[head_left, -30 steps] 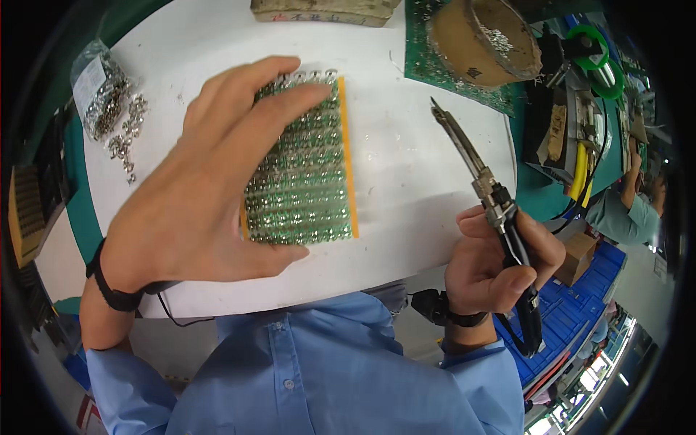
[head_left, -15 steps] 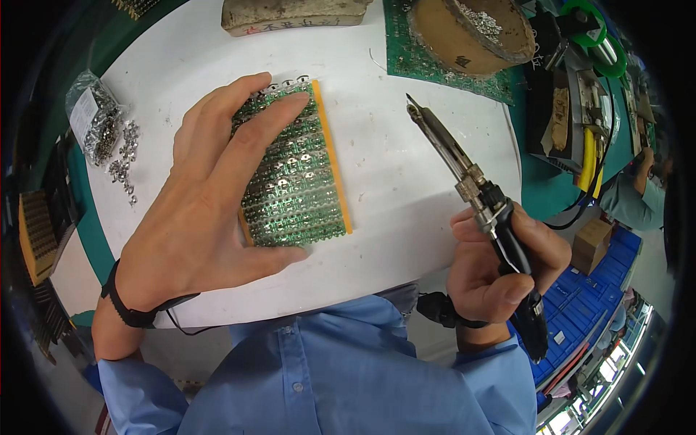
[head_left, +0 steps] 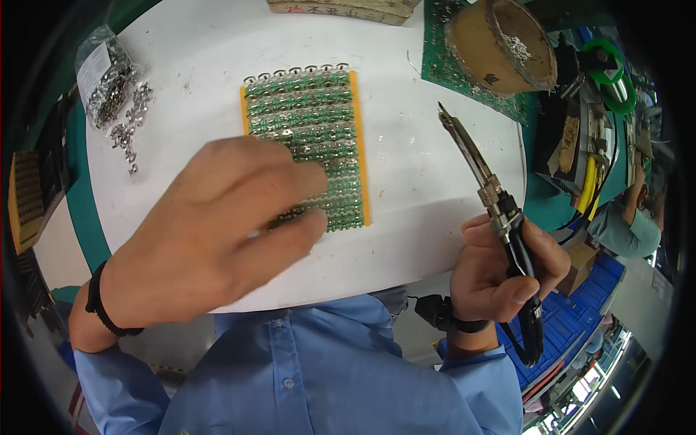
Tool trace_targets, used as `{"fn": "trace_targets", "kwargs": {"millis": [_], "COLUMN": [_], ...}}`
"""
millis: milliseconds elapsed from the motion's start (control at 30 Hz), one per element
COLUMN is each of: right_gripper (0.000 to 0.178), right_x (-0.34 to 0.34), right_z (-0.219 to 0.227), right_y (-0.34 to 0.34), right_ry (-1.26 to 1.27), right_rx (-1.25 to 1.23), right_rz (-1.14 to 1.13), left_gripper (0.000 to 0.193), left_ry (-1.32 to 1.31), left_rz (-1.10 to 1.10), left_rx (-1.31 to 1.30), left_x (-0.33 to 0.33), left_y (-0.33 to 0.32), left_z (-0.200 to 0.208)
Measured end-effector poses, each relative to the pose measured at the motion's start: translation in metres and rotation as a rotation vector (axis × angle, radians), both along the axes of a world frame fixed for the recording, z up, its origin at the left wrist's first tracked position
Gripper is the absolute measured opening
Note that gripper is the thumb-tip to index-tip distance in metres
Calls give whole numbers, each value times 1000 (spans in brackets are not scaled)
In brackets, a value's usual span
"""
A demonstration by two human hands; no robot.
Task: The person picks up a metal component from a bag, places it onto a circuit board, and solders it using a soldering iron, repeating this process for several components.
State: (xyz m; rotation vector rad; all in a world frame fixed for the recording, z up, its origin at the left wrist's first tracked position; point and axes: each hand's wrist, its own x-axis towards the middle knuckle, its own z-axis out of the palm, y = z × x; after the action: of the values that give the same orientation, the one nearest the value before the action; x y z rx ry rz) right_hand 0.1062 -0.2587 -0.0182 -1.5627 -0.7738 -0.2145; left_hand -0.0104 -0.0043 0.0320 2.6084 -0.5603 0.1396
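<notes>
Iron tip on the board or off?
Off. Right hand holds the iron; its tip shows right of the board, over white table.

By the white table (head_left: 413, 181) are carried – left to right – a bag (head_left: 103, 80); loose parts (head_left: 133, 119); a board (head_left: 326, 130); a block (head_left: 341, 8); a sheet (head_left: 439, 58).

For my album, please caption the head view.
Left hand over a green circuit board, right hand holding a soldering iron.
</notes>
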Motion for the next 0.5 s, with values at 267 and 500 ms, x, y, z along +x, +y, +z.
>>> {"fn": "trace_targets", "kwargs": {"millis": [267, 500], "right_gripper": [52, 44], "right_x": [-2, -1], "right_z": [6, 7], "right_y": [3, 11], "right_ry": [-85, -152], "right_rx": [-186, -201], "right_rz": [-106, -176], "left_gripper": [20, 23], "left_ry": [-5, 72], "left_rz": [28, 7], "left_rx": [63, 14], "left_x": [-9, -15], "left_y": [-12, -12], "left_z": [-8, 1]}}
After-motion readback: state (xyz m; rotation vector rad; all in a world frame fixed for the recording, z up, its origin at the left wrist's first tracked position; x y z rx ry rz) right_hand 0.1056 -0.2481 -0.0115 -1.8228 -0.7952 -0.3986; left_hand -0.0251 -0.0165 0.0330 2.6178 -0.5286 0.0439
